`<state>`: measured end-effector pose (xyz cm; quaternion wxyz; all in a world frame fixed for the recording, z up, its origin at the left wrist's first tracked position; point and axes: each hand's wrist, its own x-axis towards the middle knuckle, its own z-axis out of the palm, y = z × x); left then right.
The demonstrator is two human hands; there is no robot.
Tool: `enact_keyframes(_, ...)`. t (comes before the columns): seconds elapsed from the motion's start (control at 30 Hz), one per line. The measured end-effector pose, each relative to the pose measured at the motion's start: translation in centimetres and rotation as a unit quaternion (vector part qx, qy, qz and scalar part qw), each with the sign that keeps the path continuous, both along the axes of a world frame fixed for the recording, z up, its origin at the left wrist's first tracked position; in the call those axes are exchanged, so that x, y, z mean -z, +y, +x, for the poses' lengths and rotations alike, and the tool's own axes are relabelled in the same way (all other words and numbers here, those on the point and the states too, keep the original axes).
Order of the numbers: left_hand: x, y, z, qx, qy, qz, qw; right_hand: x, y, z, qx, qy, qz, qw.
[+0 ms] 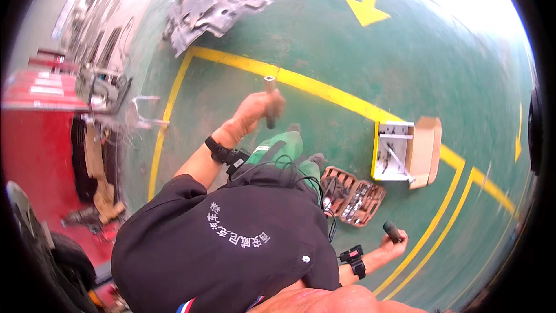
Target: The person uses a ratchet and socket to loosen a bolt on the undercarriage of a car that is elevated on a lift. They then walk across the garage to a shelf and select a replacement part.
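My left hand [255, 113] is raised in front of me, closed around a grey metal tube [270, 98] that stands upright out of my fist. Out to my side, low over the green floor, my right hand [396, 242] grips a short dark handle [392, 230]. A black band sits on each wrist. My black shirt and green trousers fill the lower middle of the view. An open brown tool case [354, 198] with several metal sockets lies on the floor between my hands, nearer the right one.
Beyond the tool case stands a white open box [394, 152] with a cardboard flap, on a yellow floor line [324, 90]. Grey sheet-metal panels [208, 6] lie at the far left. A red vehicle body [35, 139] and a tyre [63, 261] stand close on my left.
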<state>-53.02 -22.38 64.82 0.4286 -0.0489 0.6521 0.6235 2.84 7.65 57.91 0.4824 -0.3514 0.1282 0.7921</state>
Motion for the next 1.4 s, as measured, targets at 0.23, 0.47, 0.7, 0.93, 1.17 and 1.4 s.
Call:
enact_keyframes(0.23,3.7,-8.2,-8.9,-0.299,-0.009,0.002,0.954,-4.5,13.5,-8.3,-0.175,-0.254,0.219,0.925)
enact_keyframes(0.47,8.2,-10.5,-16.6,-0.509,-0.104,0.081,0.851,-7.7,17.5,-26.1,-0.222,-0.386,0.279,0.851)
enact_keyframes(0.7,8.5,-8.2,-21.2,-0.451,-0.102,0.146,0.875,-16.0,15.6,-41.8,-0.293,-0.242,0.286,0.88)
enact_keyframes(0.93,6.4,-4.6,-23.7,-0.406,-0.119,0.11,0.899,-16.2,14.4,-47.4,-0.278,-0.362,0.303,0.837)
enact_keyframes(1.17,3.7,0.1,-22.9,-0.362,-0.066,0.067,0.927,-18.7,21.6,-44.4,-0.216,-0.227,0.325,0.892)
enact_keyframes(1.4,-0.6,10.3,-21.9,-0.297,-0.101,-0.045,0.948,-17.9,29.3,-39.1,-0.249,-0.484,0.278,0.792)
